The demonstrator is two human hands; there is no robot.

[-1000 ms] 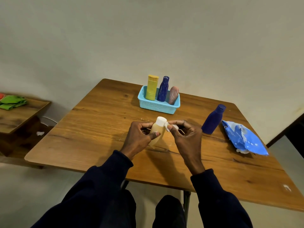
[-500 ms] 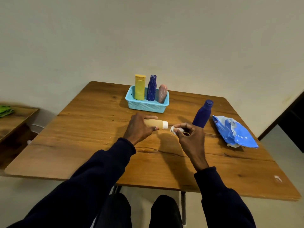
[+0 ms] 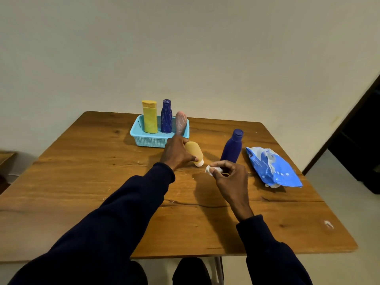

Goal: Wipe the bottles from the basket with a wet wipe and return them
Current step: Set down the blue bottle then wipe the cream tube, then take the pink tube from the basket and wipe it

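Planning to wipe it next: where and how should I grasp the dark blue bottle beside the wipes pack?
Probably grip the dark blue bottle round its mid-body, from the near side: it stands upright, wider there than at the cap, with the wipes pack close on its right.

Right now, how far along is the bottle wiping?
Three bottles stand in the basket; wiped or not, can't tell. Left hand grips the tan bottle beside it, right hand pinches the wipe. Remaining: return that one, plus the navy bottle on the table.
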